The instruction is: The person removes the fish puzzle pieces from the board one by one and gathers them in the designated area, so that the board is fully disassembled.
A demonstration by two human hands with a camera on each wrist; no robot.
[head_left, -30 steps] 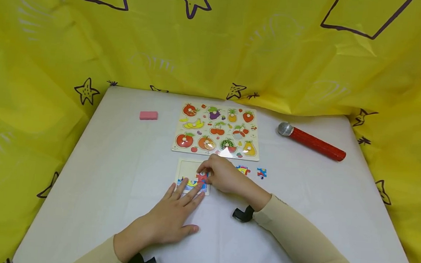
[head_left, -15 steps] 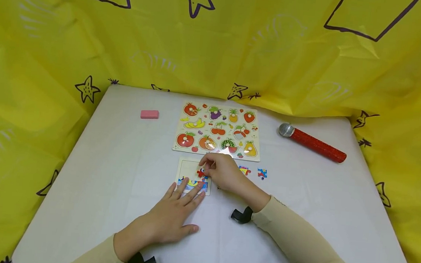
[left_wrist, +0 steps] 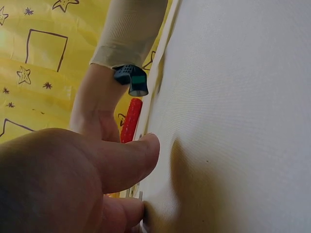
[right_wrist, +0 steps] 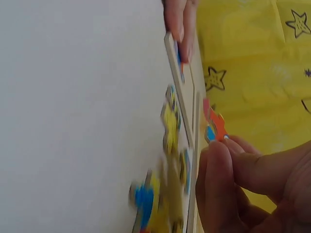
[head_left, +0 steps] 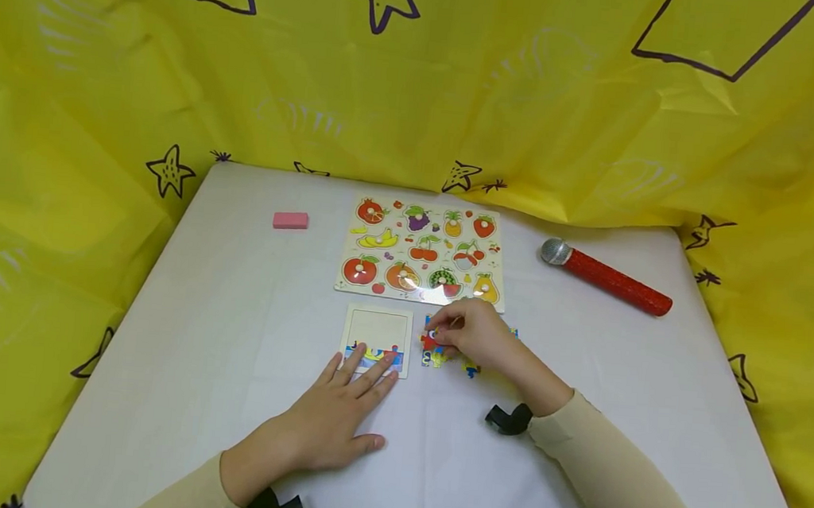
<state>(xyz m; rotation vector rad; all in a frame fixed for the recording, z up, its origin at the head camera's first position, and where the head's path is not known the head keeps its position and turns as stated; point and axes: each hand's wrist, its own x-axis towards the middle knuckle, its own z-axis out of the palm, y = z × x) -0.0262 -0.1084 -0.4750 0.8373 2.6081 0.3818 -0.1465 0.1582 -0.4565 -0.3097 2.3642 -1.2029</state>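
Observation:
My right hand (head_left: 479, 335) pinches a red and blue jigsaw piece (right_wrist: 218, 126) between thumb and fingers, raised a little above the table. Under and around that hand lie several loose jigsaw pieces (head_left: 434, 359), partly hidden by it. To the left is a small square puzzle tray (head_left: 379, 312), its lower row filled with blue, yellow and red pieces. My left hand (head_left: 330, 415) lies with spread, straight fingers, their tips resting on the tray's lower part. In the left wrist view the thumb (left_wrist: 131, 162) stands out to the side.
Behind the tray lies a fruit peg puzzle board (head_left: 420, 265). A pink block (head_left: 291, 221) is at the back left, a red microphone (head_left: 606, 279) at the back right. The white table (head_left: 211, 366) meets a yellow curtain (head_left: 418, 111) behind.
My right hand has lifted the red piece out of the tray and moved right with it, over the loose pieces. The left hand has stayed in place.

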